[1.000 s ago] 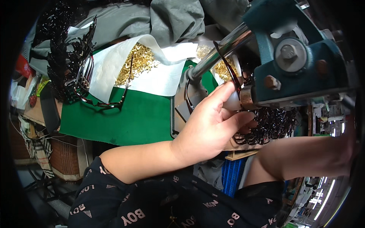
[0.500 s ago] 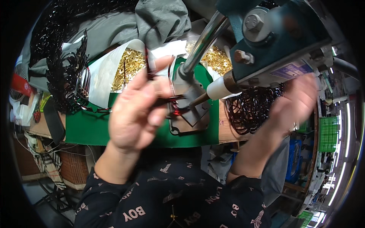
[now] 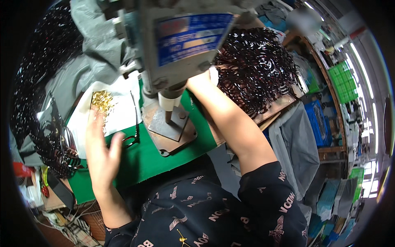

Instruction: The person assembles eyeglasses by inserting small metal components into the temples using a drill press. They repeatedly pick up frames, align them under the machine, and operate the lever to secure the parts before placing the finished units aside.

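Observation:
My left hand [image 3: 101, 150] is over the left part of the green mat [image 3: 154, 158], fingers stretched out and thumb apart, with nothing visible in it. Its fingertips are beside small gold metal pieces [image 3: 103, 103] on a white sheet [image 3: 123, 111]. Just right of the thumb lies a thin, dark glossy piece [image 3: 137, 127] that looks like an eyeglass frame. My right hand [image 3: 200, 79] reaches behind the press head [image 3: 185, 41]; its fingers are hidden there. Below that head, a rod [image 3: 168, 117] stands over a metal plate [image 3: 175, 127] on the mat.
Dark glossy strip-like pieces lie in a big pile [image 3: 259, 66] at right and another [image 3: 45, 61] at far left. Grey cloth [image 3: 98, 49] is bunched behind the sheet. A blue crate [image 3: 317, 123] and a green crate [image 3: 342, 82] stand at right.
My left hand has let go of the dark glossy piece and moved left, away from the press plate. My right hand has gone behind the press head. The view has turned.

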The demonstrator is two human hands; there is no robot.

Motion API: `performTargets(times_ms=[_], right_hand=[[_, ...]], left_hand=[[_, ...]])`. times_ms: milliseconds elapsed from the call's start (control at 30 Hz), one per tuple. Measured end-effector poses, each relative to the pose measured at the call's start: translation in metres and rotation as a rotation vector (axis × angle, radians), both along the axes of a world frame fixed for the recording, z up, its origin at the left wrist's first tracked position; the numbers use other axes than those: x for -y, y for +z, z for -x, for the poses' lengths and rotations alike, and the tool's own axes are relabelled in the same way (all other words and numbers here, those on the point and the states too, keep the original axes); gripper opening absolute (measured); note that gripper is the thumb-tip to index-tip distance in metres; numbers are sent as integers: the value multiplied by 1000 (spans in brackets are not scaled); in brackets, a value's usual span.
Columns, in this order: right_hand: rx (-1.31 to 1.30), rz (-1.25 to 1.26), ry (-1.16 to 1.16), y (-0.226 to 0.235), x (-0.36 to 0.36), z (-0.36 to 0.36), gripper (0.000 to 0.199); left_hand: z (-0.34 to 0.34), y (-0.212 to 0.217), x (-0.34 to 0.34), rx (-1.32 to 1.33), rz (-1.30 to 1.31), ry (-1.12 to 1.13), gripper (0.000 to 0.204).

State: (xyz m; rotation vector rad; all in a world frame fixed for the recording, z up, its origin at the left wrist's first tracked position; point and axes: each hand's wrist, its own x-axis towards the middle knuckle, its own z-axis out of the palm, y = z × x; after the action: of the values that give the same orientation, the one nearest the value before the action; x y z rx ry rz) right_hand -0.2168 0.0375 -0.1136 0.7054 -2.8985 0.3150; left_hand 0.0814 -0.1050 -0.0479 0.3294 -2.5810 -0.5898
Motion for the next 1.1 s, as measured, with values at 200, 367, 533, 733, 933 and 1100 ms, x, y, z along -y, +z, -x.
performTargets(times_ms=[200,367,533,733,933,1100], right_hand=[[-149,24,-2,-31,-17,11,18],[-155,102,-70,25,-17,-40,20],[219,-49,-101,23,-29,-46,28],[273,28,15,14,-15,-41,32],[82,217,142,17,-32,-55,24],[-158,776,303,16,-61,-71,14]], left_hand=[[20,-22,-20,322,-13,-138,37],[17,-31,-16,298,-53,-92,29],[15,-30,-14,166,-317,-135,31],[5,0,-8,-203,-423,-215,44],[7,17,-25,-220,-275,-205,44],[15,22,-47,-192,-233,-153,43]])
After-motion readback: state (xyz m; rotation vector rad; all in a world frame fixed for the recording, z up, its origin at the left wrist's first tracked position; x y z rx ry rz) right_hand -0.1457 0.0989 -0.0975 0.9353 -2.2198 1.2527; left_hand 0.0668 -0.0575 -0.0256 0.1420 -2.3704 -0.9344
